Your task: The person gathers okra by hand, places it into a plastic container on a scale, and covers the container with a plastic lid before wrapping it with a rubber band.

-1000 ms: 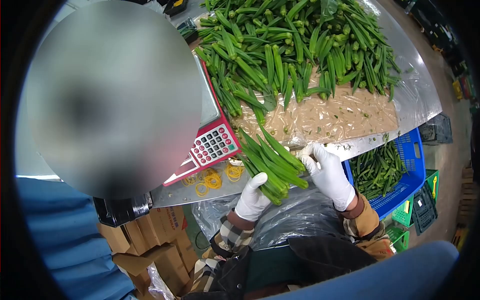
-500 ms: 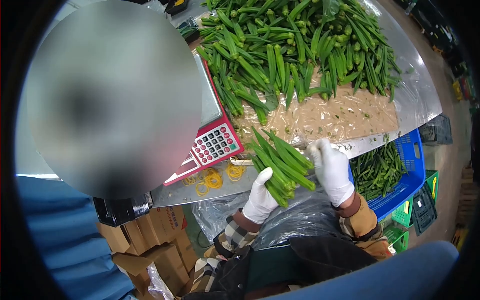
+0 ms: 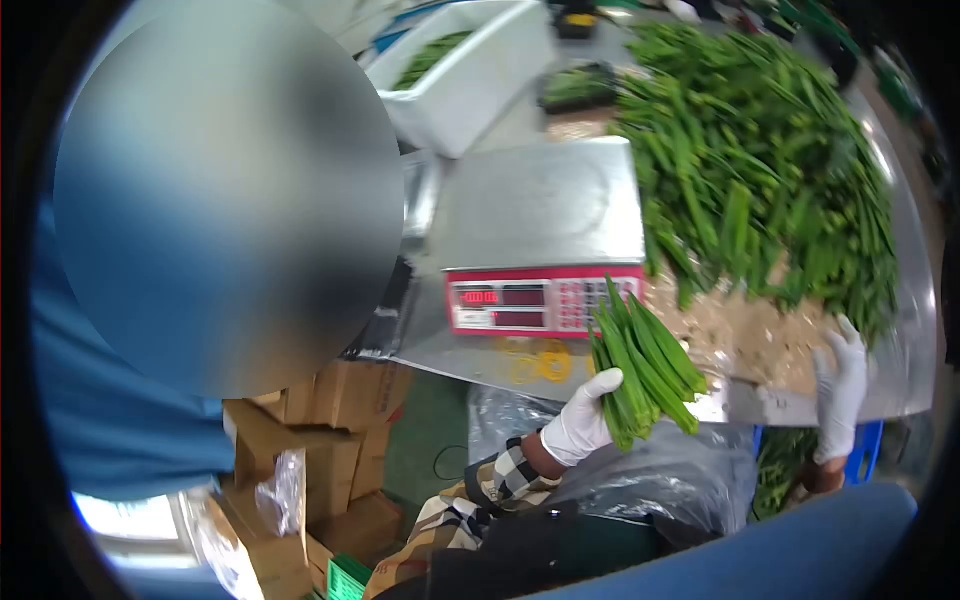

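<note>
My gloved left hand point(image 3: 580, 425) is closed around the lower ends of a bunch of okra point(image 3: 648, 372), whose tips point up and away from me. The bunch is held over the front edge of the metal table, just in front of the scale's keypad. Further right, my gloved right hand point(image 3: 842, 388) has its fingers stretched out and apart at the near edge of the large okra pile point(image 3: 765, 180). No okra shows in it. The digital scale point(image 3: 545, 205) has a bare steel pan and a red front panel with a lit display.
Yellow rubber bands point(image 3: 550, 363) lie in front of the scale. Beyond it stand a white foam box point(image 3: 480, 85) with green pods and a packed tray point(image 3: 578, 88). A blue crate point(image 3: 866, 452) is below the table at right. Cardboard boxes point(image 3: 345, 440) sit lower left.
The view has swung left, bringing the whole scale and the foam box into sight. My right hand has moved away from the held bunch toward the pile, its fingers now spread. My left hand keeps its hold.
</note>
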`<state>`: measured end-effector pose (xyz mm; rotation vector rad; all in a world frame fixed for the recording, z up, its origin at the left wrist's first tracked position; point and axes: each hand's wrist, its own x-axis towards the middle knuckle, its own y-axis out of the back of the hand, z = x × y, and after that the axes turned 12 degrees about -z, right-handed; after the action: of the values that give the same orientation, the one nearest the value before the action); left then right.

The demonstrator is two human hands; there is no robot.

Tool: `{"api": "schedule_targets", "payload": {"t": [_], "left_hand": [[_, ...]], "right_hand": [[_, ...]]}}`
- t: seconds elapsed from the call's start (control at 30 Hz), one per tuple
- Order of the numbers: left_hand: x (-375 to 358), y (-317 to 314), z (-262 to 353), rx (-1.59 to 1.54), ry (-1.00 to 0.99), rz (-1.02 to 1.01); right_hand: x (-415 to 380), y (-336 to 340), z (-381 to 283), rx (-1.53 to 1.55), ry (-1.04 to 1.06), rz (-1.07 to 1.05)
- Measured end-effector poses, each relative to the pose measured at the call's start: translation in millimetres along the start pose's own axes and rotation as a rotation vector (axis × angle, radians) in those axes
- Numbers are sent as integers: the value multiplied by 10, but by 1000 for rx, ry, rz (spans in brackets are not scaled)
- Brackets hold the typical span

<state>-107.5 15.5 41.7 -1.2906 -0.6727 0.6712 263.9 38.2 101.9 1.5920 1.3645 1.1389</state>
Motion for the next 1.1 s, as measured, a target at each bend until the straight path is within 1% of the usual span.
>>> {"api": "schedule_targets", "payload": {"t": [0.03, 0.1, 0.13, 0.17, 0.23, 0.27, 0.3, 0.37, 0.43, 0.5, 0.53, 0.57, 0.6, 0.7, 0.73, 0.83, 0.87, 0.97, 1.03, 1.07, 1.1], "left_hand": [[-102, -83, 120, 28, -66, -5], [-271, -264, 314, 75, -171, -33], [-460, -185, 373, 81, -192, 52], [-622, -198, 415, 110, -241, 85], [-915, -254, 521, 159, -336, 152], [-1002, -410, 567, 234, -390, 124], [-1103, -428, 583, 261, -462, 109], [-1414, -380, 574, 273, -533, 195], [-1725, -139, 524, 155, -611, 215], [-1941, -17, 434, 87, -692, 248], [-2048, 3, 434, 83, -747, 257], [-2111, 27, 399, 74, -789, 280], [-2161, 66, 380, 64, -802, 263], [-2297, 146, 368, 13, -793, 228], [-2345, 172, 375, -26, -771, 193], [-2401, 217, 405, -36, -771, 195], [-2401, 215, 415, -33, -780, 201], [-2380, 186, 456, -34, -798, 198], [-2395, 223, 467, -44, -801, 176], [-2392, 226, 467, -19, -798, 204], [-2384, 213, 457, 6, -794, 234]], "right_hand": [[139, 46, -97, 196, 10, -13], [461, 227, -813, 177, 145, -88], [598, 217, -1299, 221, 303, 7], [731, 189, -1778, 263, 459, 103], [983, 92, -2467, 144, 685, 18], [1092, -41, -2740, 173, 807, -21], [1180, -204, -3006, 198, 928, -61], [1241, -455, -3619, 267, 1130, -108], [1244, -679, -4210, 296, 1271, -157], [1217, -839, -4724, 315, 1343, -259], [1242, -1100, -5052, 300, 1443, -176], [1276, -1350, -5242, 294, 1525, -99], [1258, -1397, -5354, 244, 1560, -37], [1363, -1366, -5607, -58, 1512, -307], [1392, -1390, -5672, -17, 1535, -274], [1510, -1352, -5836, 64, 1485, -527], [1564, -1380, -5856, 134, 1478, -585], [1631, -1366, -5913, 201, 1358, -766], [1641, -1373, -5959, 207, 1332, -796], [1647, -1376, -5975, 213, 1319, -809], [1632, -1370, -5986, 235, 1313, -777]]}}
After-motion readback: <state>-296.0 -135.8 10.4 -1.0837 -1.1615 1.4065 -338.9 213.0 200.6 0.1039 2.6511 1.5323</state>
